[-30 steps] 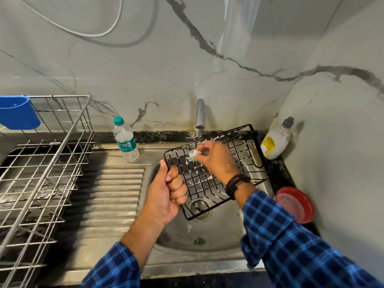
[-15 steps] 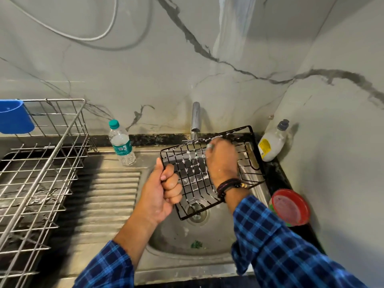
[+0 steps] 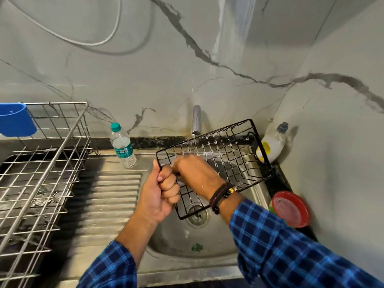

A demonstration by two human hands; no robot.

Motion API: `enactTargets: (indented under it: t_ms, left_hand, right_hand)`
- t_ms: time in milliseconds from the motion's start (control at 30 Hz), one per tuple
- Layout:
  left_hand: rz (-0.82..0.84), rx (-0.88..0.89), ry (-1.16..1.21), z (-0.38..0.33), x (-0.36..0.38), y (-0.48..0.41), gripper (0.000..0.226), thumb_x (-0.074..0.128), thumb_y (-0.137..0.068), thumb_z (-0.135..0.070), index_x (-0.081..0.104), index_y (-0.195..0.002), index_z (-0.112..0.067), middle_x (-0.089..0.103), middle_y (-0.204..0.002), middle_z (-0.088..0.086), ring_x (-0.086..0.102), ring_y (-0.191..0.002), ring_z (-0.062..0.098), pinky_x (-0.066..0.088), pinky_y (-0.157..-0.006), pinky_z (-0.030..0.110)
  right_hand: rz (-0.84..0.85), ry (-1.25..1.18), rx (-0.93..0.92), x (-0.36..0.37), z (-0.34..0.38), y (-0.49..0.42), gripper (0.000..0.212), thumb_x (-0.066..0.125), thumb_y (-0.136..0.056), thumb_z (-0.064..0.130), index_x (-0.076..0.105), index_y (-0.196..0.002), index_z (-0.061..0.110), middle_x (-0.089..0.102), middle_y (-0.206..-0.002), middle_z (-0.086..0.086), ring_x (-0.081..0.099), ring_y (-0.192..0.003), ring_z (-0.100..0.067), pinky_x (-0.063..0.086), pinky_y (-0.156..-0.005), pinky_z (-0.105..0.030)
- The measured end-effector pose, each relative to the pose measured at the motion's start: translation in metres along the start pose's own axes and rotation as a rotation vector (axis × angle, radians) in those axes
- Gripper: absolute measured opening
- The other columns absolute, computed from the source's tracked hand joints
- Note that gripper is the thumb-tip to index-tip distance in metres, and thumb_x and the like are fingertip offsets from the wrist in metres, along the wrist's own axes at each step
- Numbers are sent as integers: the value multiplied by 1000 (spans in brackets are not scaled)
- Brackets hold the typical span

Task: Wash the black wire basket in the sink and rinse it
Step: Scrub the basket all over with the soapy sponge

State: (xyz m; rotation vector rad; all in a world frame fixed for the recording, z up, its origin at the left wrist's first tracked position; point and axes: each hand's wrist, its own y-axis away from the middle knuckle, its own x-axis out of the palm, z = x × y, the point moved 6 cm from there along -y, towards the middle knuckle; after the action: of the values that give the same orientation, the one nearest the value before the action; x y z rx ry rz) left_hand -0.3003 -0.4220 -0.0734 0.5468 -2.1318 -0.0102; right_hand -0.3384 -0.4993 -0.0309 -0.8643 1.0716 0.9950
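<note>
The black wire basket (image 3: 234,163) is held tilted over the steel sink (image 3: 207,244), streaked with white foam. My left hand (image 3: 160,194) grips its left rim in a fist. My right hand (image 3: 195,173) is inside the basket at its near left corner, fingers curled down against the wires. The scrub pad it holds is hidden under the hand. The tap (image 3: 196,119) stands just behind the basket's far rim; no stream of water is visible.
A plastic water bottle (image 3: 122,146) stands left of the sink behind the ribbed drainboard (image 3: 108,196). A steel dish rack (image 3: 41,163) with a blue cup (image 3: 15,119) fills the left. A soap bottle (image 3: 274,142) and a red bowl (image 3: 291,208) sit at the right. A green scrap (image 3: 197,247) lies in the sink.
My right hand has slid from the basket's far middle down to its near left corner, next to my left hand. The left hand keeps its grip on the rim.
</note>
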Motion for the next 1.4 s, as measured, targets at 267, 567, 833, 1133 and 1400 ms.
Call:
enactTargets:
  t_ms: [267, 567, 833, 1133, 1400]
  left_hand:
    - [45, -9, -34, -10, 9, -3, 59, 25, -101, -56, 39, -54, -23, 10, -50, -7, 5, -41, 10, 14, -36, 12]
    - [177, -46, -263, -17, 5, 1, 54, 27, -97, -60, 41, -59, -25, 27, -45, -13, 21, -37, 3, 16, -39, 16]
    - [221, 17, -441, -14, 10, 4, 55, 57, -84, -71, 41, -63, -22, 29, -47, -10, 24, -38, 6, 22, -37, 15]
    - [199, 160, -538, -21, 15, 10, 56, 56, -81, -76, 44, -61, -25, 31, -49, -10, 24, -40, 5, 25, -36, 16]
    - [160, 264, -668, -11, 30, 11, 56, 51, -83, -78, 44, -62, -26, 33, -52, -10, 25, -45, 9, 25, -41, 19]
  right_hand:
    - [400, -40, 134, 12, -11, 18, 17, 72, -87, 12, 72, -103, 17, 69, -107, -4, 65, -99, -20, 54, -93, -35]
    - [-27, 404, 406, -55, -90, 39, 26, 59, -86, -4, 66, -106, 10, 69, -103, -12, 67, -98, -31, 55, -77, -38]
    - [126, 552, 464, -27, -107, 52, 29, 54, -91, -4, 67, -114, 8, 65, -116, -12, 62, -110, -29, 55, -84, -37]
    - [265, 366, 456, 2, -108, 73, 21, 52, -92, -1, 68, -106, 4, 69, -111, -15, 65, -108, -33, 51, -89, -38]
    - [76, 130, 526, -4, -63, 73, 15, 53, -94, -1, 66, -96, 6, 56, -81, -7, 60, -82, -27, 45, -70, -30]
